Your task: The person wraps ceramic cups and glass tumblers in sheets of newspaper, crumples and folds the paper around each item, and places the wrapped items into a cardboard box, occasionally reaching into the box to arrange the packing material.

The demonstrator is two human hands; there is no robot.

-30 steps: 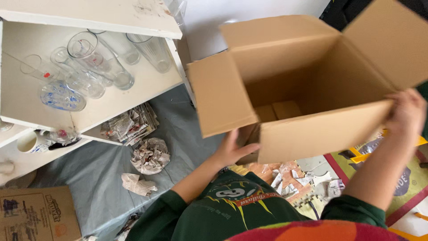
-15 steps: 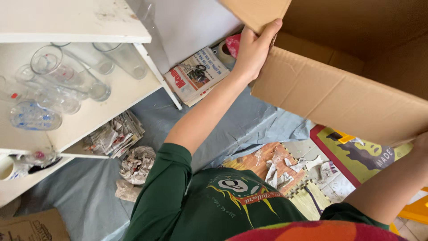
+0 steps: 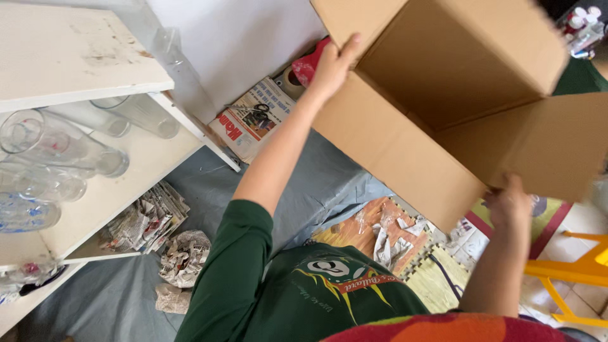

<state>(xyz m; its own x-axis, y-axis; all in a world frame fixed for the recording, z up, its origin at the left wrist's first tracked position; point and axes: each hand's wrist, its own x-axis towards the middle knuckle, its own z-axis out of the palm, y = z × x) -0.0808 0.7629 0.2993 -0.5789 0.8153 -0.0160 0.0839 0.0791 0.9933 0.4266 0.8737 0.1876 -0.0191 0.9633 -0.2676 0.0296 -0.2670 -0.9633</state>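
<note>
A large open cardboard box (image 3: 456, 107) hangs in the air in front of me, tilted, with its flaps spread. My left hand (image 3: 332, 63) grips its upper left edge, arm stretched out in a green sleeve. At the lower right corner my right hand (image 3: 510, 202) holds the box near a flap. The inside of the box looks empty from here.
A white shelf unit (image 3: 82, 69) at the left holds several clear glasses (image 3: 57, 149) lying on their sides. Crumpled newspaper (image 3: 183, 253) and a stack of papers lie on the grey floor cloth (image 3: 316, 183). A magazine (image 3: 253, 117), tape roll and yellow chair (image 3: 570, 272) are nearby.
The box has been lifted and swung up to the right. My left hand moved from its underside to its upper edge; the view has shifted, and more of the floor shows.
</note>
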